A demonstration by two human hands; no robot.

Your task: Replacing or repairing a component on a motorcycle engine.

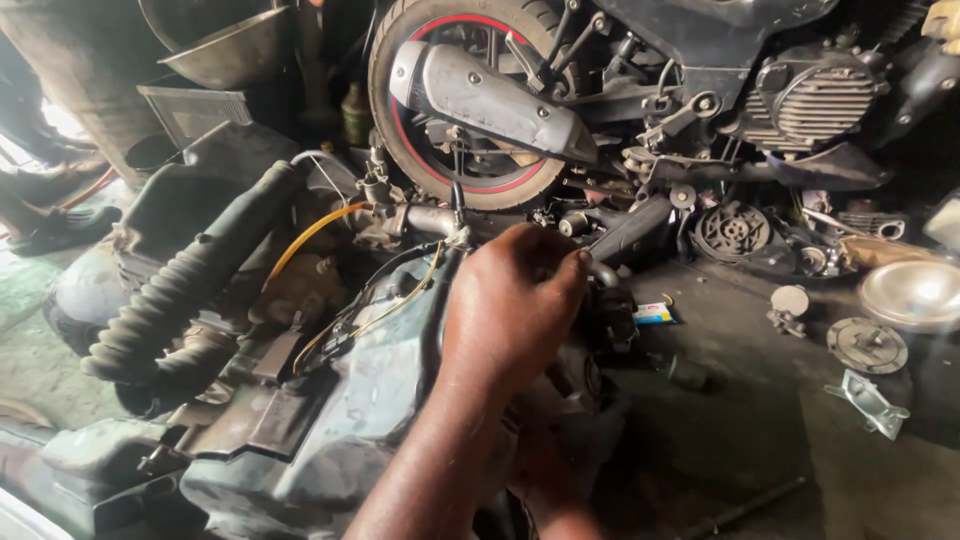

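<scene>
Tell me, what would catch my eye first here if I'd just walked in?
Probably the hand in the middle, its fingers pinched around a dark handle over a grimy engine. Just above stands a wheel with a red rim stripe, a silver exhaust pipe lying across it. At far right, a shiny metal bowl sits on the dark floor among loose parts.
</scene>
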